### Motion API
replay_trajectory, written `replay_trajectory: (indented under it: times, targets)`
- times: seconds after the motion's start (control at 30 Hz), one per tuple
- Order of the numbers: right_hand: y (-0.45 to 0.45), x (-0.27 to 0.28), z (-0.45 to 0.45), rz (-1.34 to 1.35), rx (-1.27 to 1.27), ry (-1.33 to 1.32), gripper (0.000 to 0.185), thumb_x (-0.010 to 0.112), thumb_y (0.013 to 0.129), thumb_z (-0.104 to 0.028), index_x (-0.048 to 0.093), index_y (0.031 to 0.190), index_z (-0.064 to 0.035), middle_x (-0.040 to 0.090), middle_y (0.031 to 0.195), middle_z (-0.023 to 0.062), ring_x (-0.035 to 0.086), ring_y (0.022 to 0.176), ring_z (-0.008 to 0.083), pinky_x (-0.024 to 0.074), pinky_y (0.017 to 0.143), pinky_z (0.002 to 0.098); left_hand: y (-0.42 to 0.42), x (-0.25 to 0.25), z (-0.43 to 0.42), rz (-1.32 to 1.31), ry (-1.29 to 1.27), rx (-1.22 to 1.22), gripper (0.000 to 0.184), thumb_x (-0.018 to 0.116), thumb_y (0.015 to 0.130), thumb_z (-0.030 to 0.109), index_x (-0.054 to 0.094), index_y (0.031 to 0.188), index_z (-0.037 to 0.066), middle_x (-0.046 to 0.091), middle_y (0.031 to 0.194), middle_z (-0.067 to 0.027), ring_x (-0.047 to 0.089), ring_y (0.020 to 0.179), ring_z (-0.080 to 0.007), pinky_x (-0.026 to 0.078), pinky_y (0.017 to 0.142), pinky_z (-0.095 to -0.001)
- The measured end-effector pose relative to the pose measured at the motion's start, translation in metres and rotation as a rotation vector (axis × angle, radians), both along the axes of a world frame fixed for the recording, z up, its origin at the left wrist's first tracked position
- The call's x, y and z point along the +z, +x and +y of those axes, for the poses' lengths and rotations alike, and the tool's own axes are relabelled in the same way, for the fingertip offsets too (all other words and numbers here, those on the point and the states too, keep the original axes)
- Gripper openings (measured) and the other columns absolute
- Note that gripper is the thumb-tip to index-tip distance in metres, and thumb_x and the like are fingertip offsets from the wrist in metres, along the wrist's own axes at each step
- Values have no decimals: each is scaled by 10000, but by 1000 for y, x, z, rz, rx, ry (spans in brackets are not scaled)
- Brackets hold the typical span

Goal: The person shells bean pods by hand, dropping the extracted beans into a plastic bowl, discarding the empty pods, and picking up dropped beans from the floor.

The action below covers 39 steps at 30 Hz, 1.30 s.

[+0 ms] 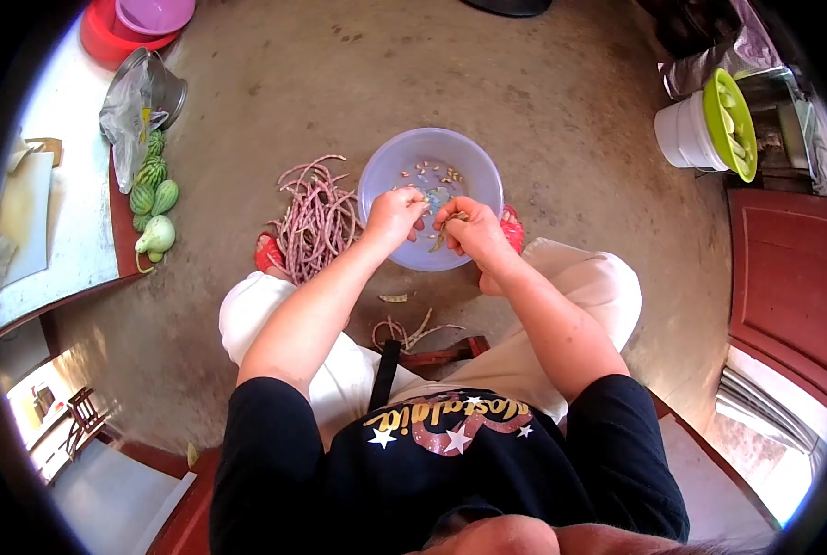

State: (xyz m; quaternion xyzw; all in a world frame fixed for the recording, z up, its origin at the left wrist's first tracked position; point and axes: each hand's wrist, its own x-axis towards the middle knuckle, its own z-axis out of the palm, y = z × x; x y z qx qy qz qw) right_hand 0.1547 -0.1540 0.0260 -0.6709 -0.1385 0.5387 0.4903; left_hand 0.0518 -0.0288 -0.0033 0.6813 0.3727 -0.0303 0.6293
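Note:
A translucent bluish-purple basin (373,159) stands on the floor between my feet, with several small loose beans (450,174) in its bottom. My right hand (474,231) is over the basin's right side, its fingers closed on a greenish-brown bean pod (443,231). Over the left side, my left hand (397,216) has its fingertips pinched together; what is between them is too small to make out. Left of the basin lies a heap of long purple bean pods (316,222). A split pod (393,298) and a few thin pods (415,333) lie nearer me.
Small striped melons (153,171) and a pale gourd (157,235) line the left side, near a metal pot (166,91) and a plastic bag (129,116). At right, a white bucket (684,135) bears a green basin (715,120). Red sandals (269,252) flank the basin.

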Motion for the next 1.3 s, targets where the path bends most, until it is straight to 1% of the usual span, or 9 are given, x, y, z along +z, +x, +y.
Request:
replay_trajectory:
  times: [0.1, 0.17, 0.27, 0.47, 0.7, 0.77, 0.87, 1.07, 1.3]
  targets:
    - [-1, 1, -1, -13, -9, 31, 90, 478, 734, -18, 559, 767, -44, 516, 566, 19, 469, 467, 77, 337, 379, 222, 0, -9, 4, 74, -114, 44, 134, 487, 853, 108, 547, 931, 17, 592, 694, -69, 563, 503, -143, 469, 453, -256]
    - [0, 0, -1, -33, 4, 12, 91, 478, 734, -20, 558, 766, -48, 517, 571, 19, 470, 467, 79, 341, 383, 223, -2, -15, 8, 36, -432, 130, 192, 437, 869, 89, 511, 1028, 11, 595, 825, -100, 607, 659, -172, 513, 566, -284]
    - [0, -4, -1, -65, 15, 9, 88, 483, 735, -20, 559, 768, -52, 519, 574, 18, 473, 470, 80, 348, 388, 224, -1, -9, 9, 44, -423, 125, 209, 391, 881, 77, 484, 1056, 10, 586, 911, -120, 615, 787, -198, 517, 636, -301]
    - [2, 3, 0, -46, -40, 4, 79, 495, 739, -17, 559, 769, -52, 532, 592, 17, 486, 483, 81, 362, 397, 223, -2, -14, 9, -34, -472, 155, 115, 413, 851, 31, 480, 944, 30, 588, 917, -121, 623, 813, -213, 522, 659, -317]
    - [1, 2, 0, -53, -33, -12, 84, 494, 744, -12, 561, 777, -51, 547, 619, 26, 497, 497, 82, 371, 403, 223, -1, -7, 8, -67, -499, 146, 187, 402, 775, -42, 475, 934, 24, 593, 890, -119, 625, 782, -208, 520, 640, -312]
    - [-1, 2, 3, -102, -26, 69, 37, 538, 761, -45, 555, 794, -44, 558, 626, 32, 501, 499, 84, 373, 402, 228, 3, -1, 2, -29, -282, -26, 240, 399, 754, -66, 476, 970, 7, 594, 867, -123, 626, 760, -206, 516, 625, -307]
    - [-2, 6, 2, -138, -6, 77, 84, 580, 783, -109, 548, 808, -36, 568, 634, 35, 497, 486, 85, 371, 394, 233, 6, 5, -4, -51, -294, -138, 294, 405, 743, -80, 467, 1022, -7, 594, 864, -128, 626, 748, -208, 514, 613, -305]
    - [11, 6, 1, 48, -49, -26, 138, 588, 805, -165, 547, 815, -33, 557, 610, 28, 479, 457, 77, 361, 385, 227, 1, 22, 4, -99, -530, -132, 223, 405, 833, -11, 455, 1050, -6, 593, 878, -119, 630, 759, -211, 517, 600, -297]
    - [7, 6, 1, -4, 17, 73, 94, 592, 806, -143, 570, 798, -52, 545, 598, 1, 436, 451, 45, 314, 393, 191, -3, 28, 4, -107, -569, -168, 214, 400, 846, 16, 477, 1044, -15, 590, 918, -114, 630, 796, -217, 523, 639, -297]
